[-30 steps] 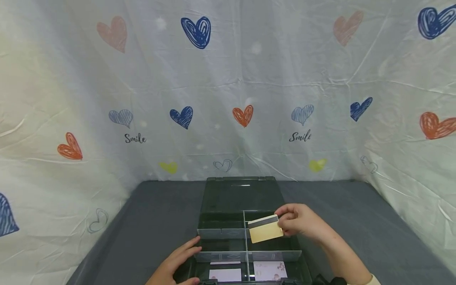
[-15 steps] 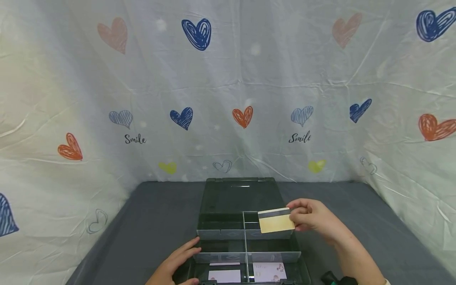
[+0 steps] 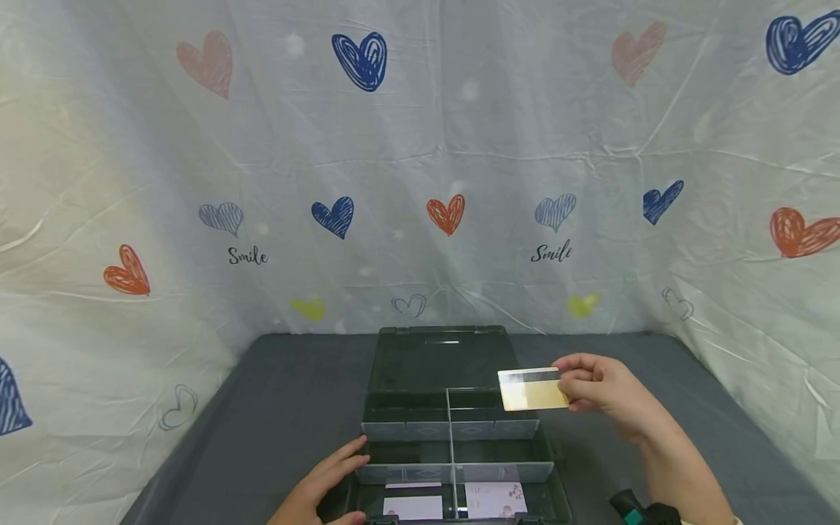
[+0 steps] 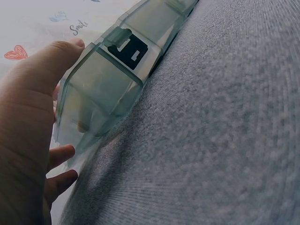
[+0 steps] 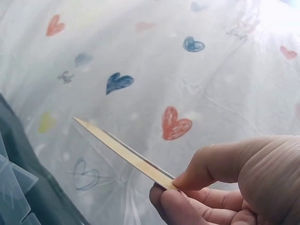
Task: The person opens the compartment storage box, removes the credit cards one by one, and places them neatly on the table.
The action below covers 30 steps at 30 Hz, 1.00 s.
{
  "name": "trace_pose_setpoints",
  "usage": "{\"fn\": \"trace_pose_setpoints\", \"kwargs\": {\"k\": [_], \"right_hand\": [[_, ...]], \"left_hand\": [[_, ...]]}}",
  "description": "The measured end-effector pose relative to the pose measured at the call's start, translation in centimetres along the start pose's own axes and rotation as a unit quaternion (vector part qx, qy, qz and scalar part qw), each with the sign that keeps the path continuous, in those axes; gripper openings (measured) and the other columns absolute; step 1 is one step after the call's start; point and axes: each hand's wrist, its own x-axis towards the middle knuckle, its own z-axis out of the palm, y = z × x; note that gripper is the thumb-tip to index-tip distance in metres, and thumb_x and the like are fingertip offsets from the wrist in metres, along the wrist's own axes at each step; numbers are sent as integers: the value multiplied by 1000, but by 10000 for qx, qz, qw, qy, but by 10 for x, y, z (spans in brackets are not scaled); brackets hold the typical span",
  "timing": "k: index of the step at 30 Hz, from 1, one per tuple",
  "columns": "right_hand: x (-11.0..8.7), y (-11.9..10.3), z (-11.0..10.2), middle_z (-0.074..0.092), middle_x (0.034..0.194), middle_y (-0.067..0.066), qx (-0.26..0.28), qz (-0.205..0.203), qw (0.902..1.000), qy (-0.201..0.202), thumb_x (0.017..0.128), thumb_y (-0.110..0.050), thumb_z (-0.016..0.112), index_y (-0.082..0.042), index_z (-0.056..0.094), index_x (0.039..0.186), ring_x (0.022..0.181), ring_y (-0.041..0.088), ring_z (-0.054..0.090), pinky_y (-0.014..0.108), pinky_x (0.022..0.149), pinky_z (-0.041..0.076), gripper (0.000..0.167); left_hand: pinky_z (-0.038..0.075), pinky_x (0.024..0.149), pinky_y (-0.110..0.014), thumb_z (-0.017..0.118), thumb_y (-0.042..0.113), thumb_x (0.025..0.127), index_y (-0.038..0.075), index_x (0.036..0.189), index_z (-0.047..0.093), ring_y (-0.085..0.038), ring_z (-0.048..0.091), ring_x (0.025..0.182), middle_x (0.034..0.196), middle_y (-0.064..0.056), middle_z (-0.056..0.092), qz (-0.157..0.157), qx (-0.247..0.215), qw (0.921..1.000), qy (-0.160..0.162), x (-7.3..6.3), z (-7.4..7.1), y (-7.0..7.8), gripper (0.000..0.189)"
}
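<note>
A gold bank-style card (image 3: 533, 394) with a dark magnetic stripe is pinched between the thumb and fingers of my right hand (image 3: 610, 390). It hangs above the right back part of a dark translucent divided box (image 3: 408, 432). The right wrist view catches the card (image 5: 122, 152) nearly edge-on. My left hand (image 3: 318, 485) lies along the box's left front corner with its fingers spread. In the left wrist view its thumb (image 4: 61, 54) is at the top rim of the box (image 4: 96, 84). White cards (image 3: 413, 507) lie in the front left compartment, a flowered card (image 3: 495, 499) in the front right one.
The box's lid (image 3: 442, 361) is raised back behind the compartments. Grey cloth (image 3: 308, 386) covers the table around it. A white curtain (image 3: 394, 131) printed with hearts encloses the back and sides. A black wrist strap (image 3: 656, 514) shows at the right forearm.
My right hand has carried the gold card to the right and farther back, up from over the middle right compartment, levelling it. The left hand and the box keep their places.
</note>
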Motion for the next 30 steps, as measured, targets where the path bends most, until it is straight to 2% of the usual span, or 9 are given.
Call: {"fn": "trace_pose_setpoints", "kwargs": {"k": [12,23,30], "right_hand": [[-4,-1,-13,68,97,7,-159,89,9996,222,98,-9,65,13,51,133,78,18,64,33,70,58,44],[-10,1,-33,71,100,2,-175,-26,9990,419,101,-10,62,16,46,138,82,16,67,32,71,58,48],[-11,5,-44,71,101,0,-345,121,9975,599,101,-11,62,15,45,139,83,15,66,31,71,58,49]], "left_hand": [[50,99,-37,79,14,92,9,152,49,-10,37,145,159,-18,40,-36,-17,10000,48,-1,1,1,67],[50,99,-39,78,15,93,11,152,50,-9,38,145,160,-15,40,-280,-11,9996,43,-1,1,3,65],[50,99,-39,78,16,93,11,152,50,-9,38,145,160,-15,40,-308,-8,9995,44,-1,1,4,65]]}}
